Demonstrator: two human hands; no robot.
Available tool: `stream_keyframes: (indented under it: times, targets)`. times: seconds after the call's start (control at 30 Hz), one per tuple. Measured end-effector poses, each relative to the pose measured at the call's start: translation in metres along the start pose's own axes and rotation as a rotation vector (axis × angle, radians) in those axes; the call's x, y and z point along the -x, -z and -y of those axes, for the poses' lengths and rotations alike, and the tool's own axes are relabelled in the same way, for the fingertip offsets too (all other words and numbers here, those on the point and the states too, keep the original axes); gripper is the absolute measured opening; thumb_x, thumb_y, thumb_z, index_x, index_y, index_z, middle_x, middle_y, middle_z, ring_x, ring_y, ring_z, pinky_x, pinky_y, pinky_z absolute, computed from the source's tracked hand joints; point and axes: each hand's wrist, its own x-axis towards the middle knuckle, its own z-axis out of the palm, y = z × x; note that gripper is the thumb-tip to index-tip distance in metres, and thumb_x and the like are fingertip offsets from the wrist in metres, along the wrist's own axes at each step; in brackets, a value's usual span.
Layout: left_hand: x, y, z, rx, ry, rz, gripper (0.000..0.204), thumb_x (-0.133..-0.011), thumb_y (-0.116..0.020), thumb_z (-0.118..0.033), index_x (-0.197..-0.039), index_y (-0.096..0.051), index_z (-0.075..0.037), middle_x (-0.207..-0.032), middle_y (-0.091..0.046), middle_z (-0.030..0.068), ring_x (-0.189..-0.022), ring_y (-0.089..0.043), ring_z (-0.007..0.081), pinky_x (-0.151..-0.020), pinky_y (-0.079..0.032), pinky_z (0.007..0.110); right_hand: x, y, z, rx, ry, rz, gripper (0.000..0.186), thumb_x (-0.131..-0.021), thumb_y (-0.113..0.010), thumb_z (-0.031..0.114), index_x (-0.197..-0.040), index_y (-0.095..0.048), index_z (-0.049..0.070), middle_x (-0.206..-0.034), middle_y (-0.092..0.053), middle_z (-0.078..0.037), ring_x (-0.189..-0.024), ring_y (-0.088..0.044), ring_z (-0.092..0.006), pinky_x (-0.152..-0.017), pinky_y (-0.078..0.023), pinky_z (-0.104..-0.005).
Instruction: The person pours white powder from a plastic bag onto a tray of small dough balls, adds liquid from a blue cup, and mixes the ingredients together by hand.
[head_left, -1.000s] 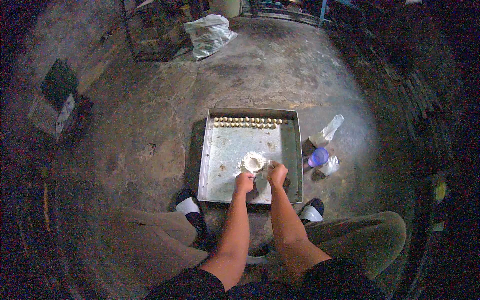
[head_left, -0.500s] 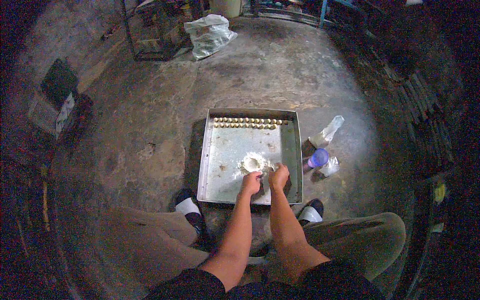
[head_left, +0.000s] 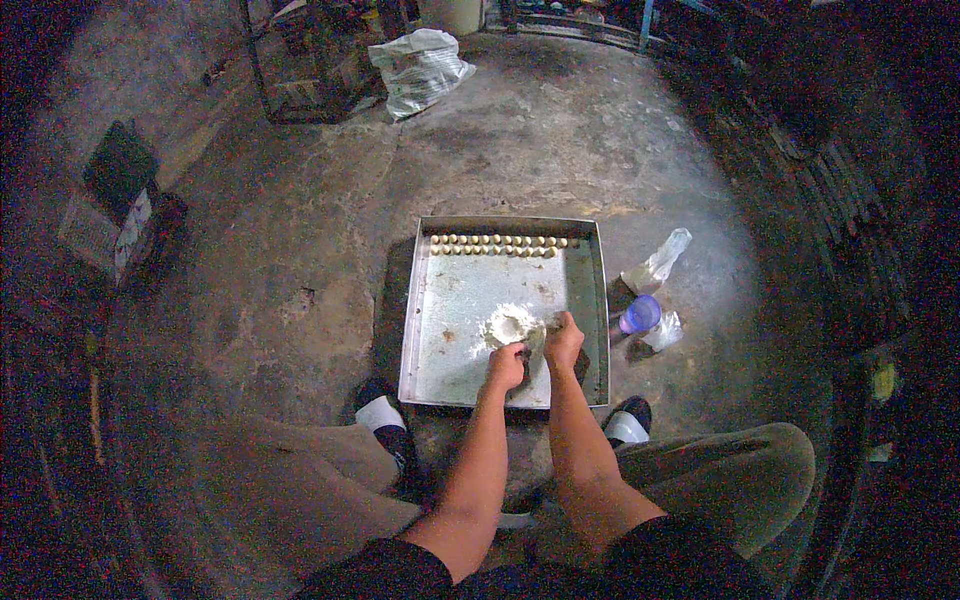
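A square metal tray (head_left: 450, 375) with raised walls lies on the floor between my feet. Along its far side run two rows of small, round, pale pieces (head_left: 495, 246). White powder (head_left: 495, 338) is scattered near the middle, with a round, pale shape (head_left: 512, 328) in it. Just on the near side of the powder is my left hand (head_left: 508, 367), its fingers curled in. My right hand (head_left: 565, 343) is closed too, a little to the right and slightly farther away. Whatever the fingers hold is too small or hidden to name.
Right of the tray stand a purple cup (head_left: 641, 314), a clear plastic bag (head_left: 662, 262) with white contents and a smaller white bag (head_left: 662, 333). A large whitish plastic bag (head_left: 420, 75) sits at the back, near a dark metal frame (head_left: 265, 70). Boxes (head_left: 105, 225) lie far left.
My right hand has moved slightly away from me and to the right, a bit farther from my left hand. The left hand stays about where it was, still curled.
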Motion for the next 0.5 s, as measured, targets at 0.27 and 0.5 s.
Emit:
stream_keyframes:
  times: [0.27, 0.5]
  targets:
    - [0.000, -0.008, 0.004, 0.036, -0.085, -0.030, 0.026, -0.085, -0.059, -0.005, -0.109, -0.069, -0.006, -0.108, -0.068, 0.0185, -0.100, -0.065, 0.0343, -0.089, -0.051, 0.040, 0.049, 0.004, 0.013, 0.645, 0.025, 0.043, 0.050, -0.090, -0.056, 0.041, -0.138, -0.052, 0.027, -0.154, -0.021, -0.020, -0.130, -0.030, -0.0434, -0.102, -0.024, -0.0601]
    - [-0.009, 0.005, 0.021, 0.048, 0.002, -0.025, 0.024, -0.087, -0.060, -0.007, -0.109, -0.069, -0.007, -0.107, -0.068, 0.0169, -0.099, -0.066, 0.0321, -0.088, -0.052, 0.039, 0.079, -0.004, 0.029, 0.680, 0.127, 0.041, 0.053, -0.090, -0.051, 0.049, -0.140, -0.047, 0.033, -0.159, -0.010, -0.019, -0.138, -0.022, -0.0408, -0.105, -0.017, -0.0604]
